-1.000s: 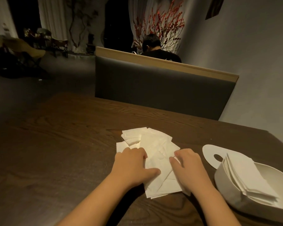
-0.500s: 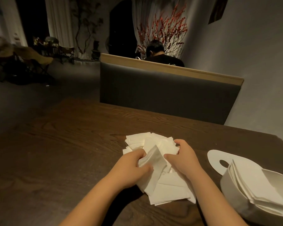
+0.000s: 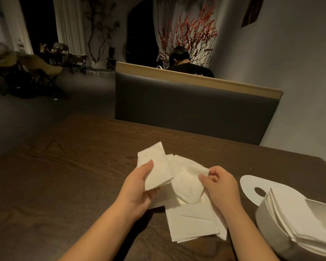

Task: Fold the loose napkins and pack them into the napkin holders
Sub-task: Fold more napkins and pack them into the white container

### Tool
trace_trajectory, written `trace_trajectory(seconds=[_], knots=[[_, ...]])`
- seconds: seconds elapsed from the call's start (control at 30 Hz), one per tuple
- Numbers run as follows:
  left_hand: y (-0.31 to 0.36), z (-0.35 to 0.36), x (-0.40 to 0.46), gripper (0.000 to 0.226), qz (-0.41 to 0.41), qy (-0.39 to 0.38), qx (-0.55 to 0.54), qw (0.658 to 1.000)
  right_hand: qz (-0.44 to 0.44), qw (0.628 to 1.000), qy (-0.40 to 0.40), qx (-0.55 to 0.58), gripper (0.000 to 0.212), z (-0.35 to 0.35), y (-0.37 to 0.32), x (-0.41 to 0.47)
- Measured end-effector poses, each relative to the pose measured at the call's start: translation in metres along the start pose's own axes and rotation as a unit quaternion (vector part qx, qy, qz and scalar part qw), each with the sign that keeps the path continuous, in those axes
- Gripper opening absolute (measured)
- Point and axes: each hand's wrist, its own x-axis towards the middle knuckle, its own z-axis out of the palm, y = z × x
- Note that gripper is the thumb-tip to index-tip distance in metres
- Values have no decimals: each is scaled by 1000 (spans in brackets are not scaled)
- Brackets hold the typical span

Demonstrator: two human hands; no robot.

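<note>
**Two hands lift napkins from a loose pile on a dark bench**

Nearest the viewer, two bare forearms reach in from 6 o'clock over a dark wooden bench. The left hand holds a folded napkin raised off the pile; its thumb lies across the paper's near face and the fingers are curled under it, clamped on the napkin. The napkin tilts up toward 11 o'clock.

Just to the right, the right hand pinches the corner of a second napkin between thumb and curled fingers, so its fingers too are closed on paper. That napkin hangs partly unfolded between the two hands.

Beneath both hands lies the pile of loose napkins, flat on the bench, spreading from the centre toward 5 o'clock.

At 4 o'clock, near the pile but apart from it, sits a white napkin holder, a round-walled tub. A stack of folded napkins stands tilted inside it. A flat white lid with a dark oval hole lies on the bench, touching the holder's far-left side.

Beyond the bench, at 12 o'clock, rises a grey padded booth back with a pale wooden top rail. Behind it a person in a dark shirt sits facing away. Red-berried branches stand beyond. At 10 o'clock, far off, are chairs and pale curtains.
</note>
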Motion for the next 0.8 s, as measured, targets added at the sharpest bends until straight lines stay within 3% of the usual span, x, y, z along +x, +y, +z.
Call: trace_trajectory(seconds=[0.23,0.37,0.57,0.7,0.8], knots=[[2,-2,0,15,3,45,-75,996,-22,998,55,-8,9,-2,9,-1],[10,-6,0,36,-33,40,-166,985,-12,998,53,12,14,-1,13,0],[11,-7,-1,44,-24,57,-168,984,-50,995,76,-26,13,-3,12,-1],[7,-4,-2,40,-17,61,-124,990,-26,989,51,138,16,-4,-3,-9],[4,-4,0,45,-30,39,-88,995,27,939,-61,336,7,-11,-29,-21]])
